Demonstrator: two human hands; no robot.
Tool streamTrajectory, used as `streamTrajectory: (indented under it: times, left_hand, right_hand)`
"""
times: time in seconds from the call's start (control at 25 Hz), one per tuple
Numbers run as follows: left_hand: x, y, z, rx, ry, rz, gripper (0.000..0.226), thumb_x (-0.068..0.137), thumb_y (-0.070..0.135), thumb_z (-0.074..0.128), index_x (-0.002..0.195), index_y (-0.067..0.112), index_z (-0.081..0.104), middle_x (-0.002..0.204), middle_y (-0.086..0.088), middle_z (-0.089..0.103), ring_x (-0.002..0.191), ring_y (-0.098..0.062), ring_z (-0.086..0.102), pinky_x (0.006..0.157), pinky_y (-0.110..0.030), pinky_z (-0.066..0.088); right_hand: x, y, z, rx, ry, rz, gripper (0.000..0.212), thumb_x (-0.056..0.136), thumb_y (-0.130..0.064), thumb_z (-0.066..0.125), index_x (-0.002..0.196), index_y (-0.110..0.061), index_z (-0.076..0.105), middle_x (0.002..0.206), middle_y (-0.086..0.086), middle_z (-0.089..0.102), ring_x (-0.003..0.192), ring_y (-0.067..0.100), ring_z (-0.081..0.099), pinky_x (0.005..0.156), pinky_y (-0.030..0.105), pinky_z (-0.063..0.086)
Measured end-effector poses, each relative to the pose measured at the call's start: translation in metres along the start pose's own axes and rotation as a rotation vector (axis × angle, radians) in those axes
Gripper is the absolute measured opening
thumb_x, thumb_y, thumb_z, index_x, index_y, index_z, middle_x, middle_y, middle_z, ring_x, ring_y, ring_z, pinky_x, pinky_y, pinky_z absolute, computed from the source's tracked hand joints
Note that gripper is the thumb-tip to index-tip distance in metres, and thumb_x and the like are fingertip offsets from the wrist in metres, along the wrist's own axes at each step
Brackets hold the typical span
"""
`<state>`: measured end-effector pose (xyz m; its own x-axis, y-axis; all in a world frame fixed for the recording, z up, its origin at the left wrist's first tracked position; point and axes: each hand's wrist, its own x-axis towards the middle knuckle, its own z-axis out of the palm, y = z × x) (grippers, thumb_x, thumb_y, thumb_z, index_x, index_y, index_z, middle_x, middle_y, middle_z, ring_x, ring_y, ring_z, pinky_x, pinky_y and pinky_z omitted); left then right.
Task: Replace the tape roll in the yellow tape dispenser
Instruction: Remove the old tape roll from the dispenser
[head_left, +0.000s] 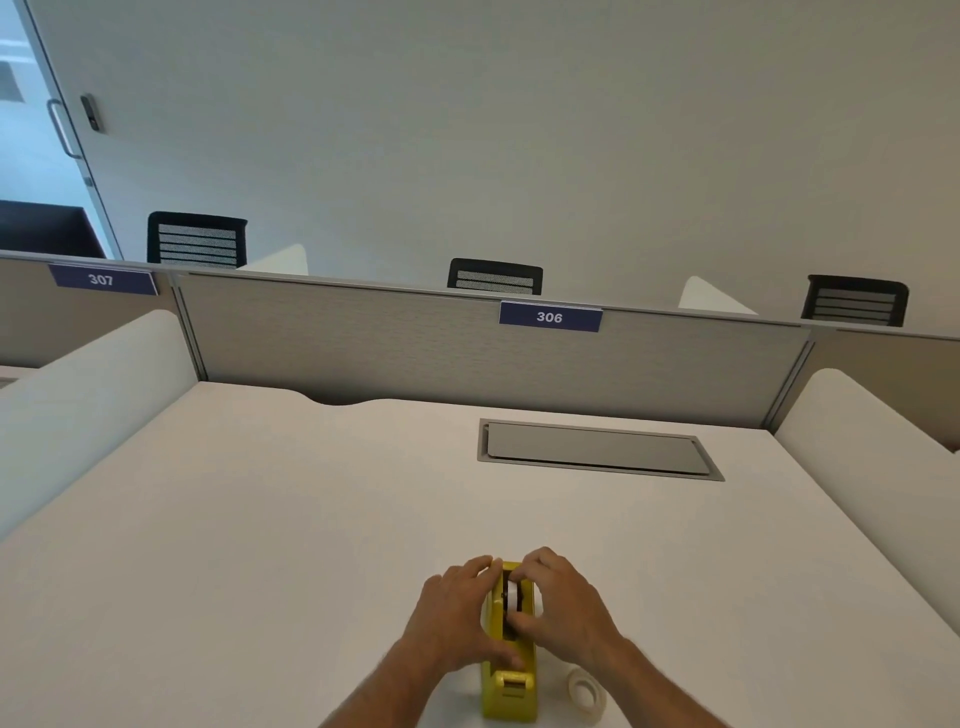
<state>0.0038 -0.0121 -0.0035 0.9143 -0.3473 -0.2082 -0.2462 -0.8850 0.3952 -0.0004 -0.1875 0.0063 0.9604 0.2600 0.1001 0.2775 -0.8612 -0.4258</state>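
Observation:
The yellow tape dispenser stands on the white desk near its front edge, cutter end toward me. My left hand presses against the dispenser's left side, thumb on its body. My right hand reaches over from the right, fingertips pinching the white tape roll that sits in the dispenser's slot. A second tape roll, clear and whitish, lies flat on the desk to the right of the dispenser, below my right wrist.
A grey cable hatch is set into the desk at the back right. Fabric partitions with labels 306 and 307 close the far side, white side dividers flank the desk, and black chairs stand beyond.

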Motion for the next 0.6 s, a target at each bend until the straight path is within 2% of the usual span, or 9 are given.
streamTrajectory:
  times: [0.24, 0.44, 0.6]
  left_hand:
    - [-0.0012, 0.0005, 0.0008, -0.025, -0.007, -0.007, 0.115, 0.063, 0.077, 0.072, 0.156, 0.034, 0.017, 0.166, 0.01, 0.019, 0.149, -0.02, 0.026, 0.121, -0.045, 0.026]
    - [-0.0009, -0.0002, 0.0018, -0.059, -0.005, -0.005, 0.116, 0.063, 0.077, 0.073, 0.155, 0.035, 0.017, 0.166, 0.011, 0.019, 0.149, -0.019, 0.025, 0.12, -0.044, 0.028]
    - [-0.0001, -0.0007, 0.0026, -0.112, -0.003, -0.015, 0.116, 0.061, 0.076, 0.074, 0.155, 0.036, 0.019, 0.166, 0.012, 0.02, 0.149, -0.018, 0.025, 0.12, -0.043, 0.028]
  right_hand:
    - [-0.0032, 0.0011, 0.003, 0.0, 0.036, -0.01, 0.039, 0.078, -0.055, 0.065, 0.11, -0.034, 0.058, 0.11, -0.018, 0.057, 0.096, 0.004, 0.05, 0.079, 0.017, 0.052]
    - [-0.0065, -0.0001, 0.0043, 0.052, 0.062, 0.007, 0.039, 0.078, -0.055, 0.068, 0.109, -0.035, 0.057, 0.113, -0.017, 0.059, 0.097, 0.004, 0.051, 0.08, 0.012, 0.047]
    - [-0.0067, 0.0006, -0.0012, 0.094, 0.054, 0.031, 0.038, 0.078, -0.047, 0.072, 0.11, -0.035, 0.056, 0.115, -0.016, 0.061, 0.101, 0.007, 0.054, 0.088, 0.018, 0.052]
